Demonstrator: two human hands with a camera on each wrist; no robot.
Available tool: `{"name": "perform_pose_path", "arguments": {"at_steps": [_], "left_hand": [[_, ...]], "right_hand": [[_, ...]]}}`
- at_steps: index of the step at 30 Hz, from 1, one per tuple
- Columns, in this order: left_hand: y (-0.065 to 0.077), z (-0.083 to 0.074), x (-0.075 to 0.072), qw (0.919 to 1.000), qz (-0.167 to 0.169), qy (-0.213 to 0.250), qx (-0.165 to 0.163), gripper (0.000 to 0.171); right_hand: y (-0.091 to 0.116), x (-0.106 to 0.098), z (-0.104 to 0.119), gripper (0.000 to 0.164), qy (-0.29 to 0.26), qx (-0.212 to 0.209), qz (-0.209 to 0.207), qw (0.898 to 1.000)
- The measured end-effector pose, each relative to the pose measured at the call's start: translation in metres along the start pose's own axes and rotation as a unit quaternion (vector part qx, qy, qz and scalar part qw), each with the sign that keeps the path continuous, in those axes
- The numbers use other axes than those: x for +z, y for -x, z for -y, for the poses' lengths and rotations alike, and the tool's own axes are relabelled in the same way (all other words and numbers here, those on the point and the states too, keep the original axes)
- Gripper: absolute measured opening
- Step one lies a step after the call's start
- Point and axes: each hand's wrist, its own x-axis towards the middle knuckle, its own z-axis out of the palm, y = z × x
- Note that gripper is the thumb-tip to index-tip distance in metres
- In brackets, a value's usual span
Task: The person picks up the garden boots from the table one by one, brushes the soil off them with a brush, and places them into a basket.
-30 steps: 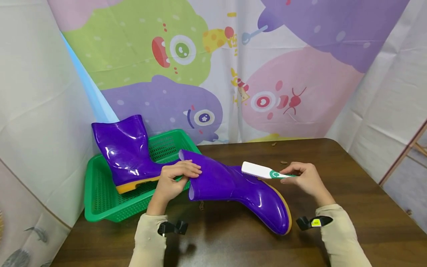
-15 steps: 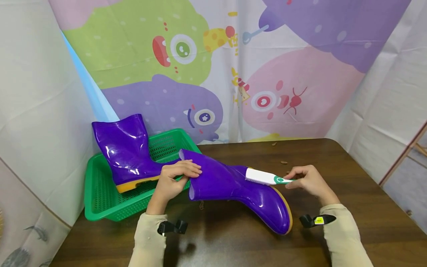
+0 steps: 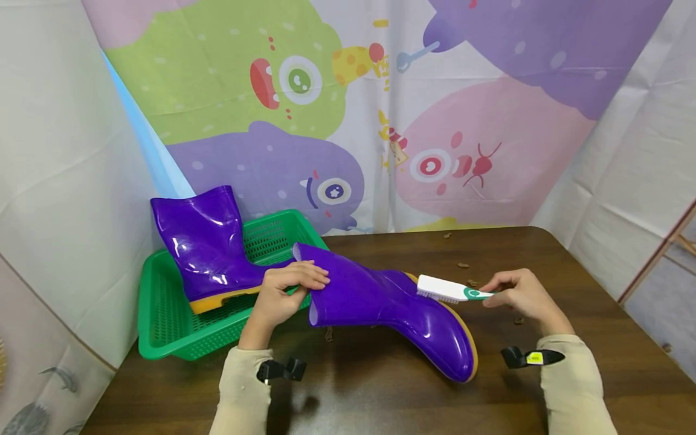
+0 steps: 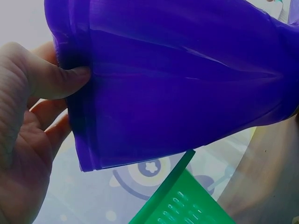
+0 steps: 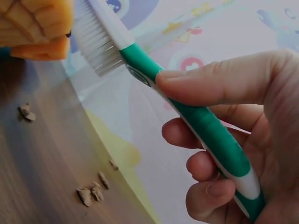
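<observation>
My left hand (image 3: 285,296) pinches the cuff of a glossy purple rain boot (image 3: 353,293), thumb on one side of the rim and fingers on the other, as the left wrist view shows. The boot lies on its side, toe pointing right and toward me, its yellow sole turned away. In my right hand (image 3: 524,299) is a white and green scrub brush (image 3: 446,290), gripped by its handle with the thumb along it. Its white bristles (image 5: 96,42) are by the boot's yellow sole (image 5: 37,28); whether they touch it, I cannot tell.
A green plastic basket (image 3: 179,350) stands at the left, with a second purple boot (image 3: 203,241) in it. Several brown crumbs (image 5: 88,193) lie on the wooden table (image 3: 380,386). Behind hangs a cartoon-printed curtain (image 3: 348,109).
My right hand has moved right with the brush, along the boot's far side toward the toe, after dipping slightly. More brown crumbs show on the table. The left hand keeps its hold.
</observation>
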Motion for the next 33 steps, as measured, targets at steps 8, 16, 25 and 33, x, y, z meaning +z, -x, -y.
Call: {"name": "perform_pose_path", "arguments": {"at_steps": [8, 16, 25, 33], "left_hand": [[0.0, 0.0, 0.0, 1.0, 0.001, -0.002, -0.001, 0.036], [0.001, 0.0, -0.001, 1.0, 0.001, 0.0, -0.001, 0.036], [0.001, 0.0, -0.001, 1.0, 0.0, 0.0, -0.003, 0.036], [0.002, 0.001, -0.001, 1.0, 0.003, 0.0, -0.001, 0.036]], "right_hand": [[0.003, -0.012, 0.001, 0.019, 0.062, 0.016, -0.024, 0.998], [0.005, -0.019, 0.0, 0.017, 0.132, -0.003, -0.048, 0.99], [0.002, -0.003, 0.011, 0.023, 0.038, -0.077, -0.104, 0.991], [-0.003, 0.022, 0.021, 0.02, -0.041, -0.181, -0.083, 0.979]]}}
